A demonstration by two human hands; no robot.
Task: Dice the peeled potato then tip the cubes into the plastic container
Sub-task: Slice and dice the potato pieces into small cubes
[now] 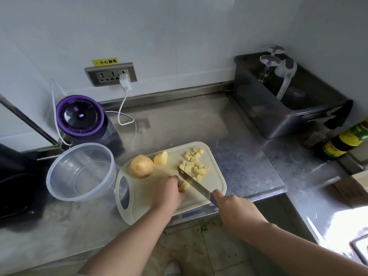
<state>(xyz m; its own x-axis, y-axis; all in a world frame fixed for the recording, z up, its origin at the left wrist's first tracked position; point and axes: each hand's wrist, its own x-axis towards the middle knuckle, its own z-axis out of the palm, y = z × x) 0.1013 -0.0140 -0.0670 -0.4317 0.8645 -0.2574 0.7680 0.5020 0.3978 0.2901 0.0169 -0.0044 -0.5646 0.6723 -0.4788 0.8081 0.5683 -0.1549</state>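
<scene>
Potato dicing looks roughly half done, judging by the board.

Head view: the left hand is curled over a small potato piece near the middle of the cutting board and pins it down. The right hand is wrapped round the handle of the knife, with the blade slanting down right beside the left fingers. A pile of cubes sits toward the board's far right. 2 bigger bits lie at the far left, a rounded chunk and a wedge just beside it. The plastic container stands on the steel counter just beside the board's handle end, with nothing visible inside.

Handling guess: raw potato is stiff and dense, but the cut faces are probably wet and slippery. The small piece wants a flat face down and fingertips tucked on top. The rounded chunk will likely roll unless it's set cut side down. The cubes are light and will scatter easily. For tipping, the board looks thin and light, so the cut-out handle is the spot to grab.
</scene>
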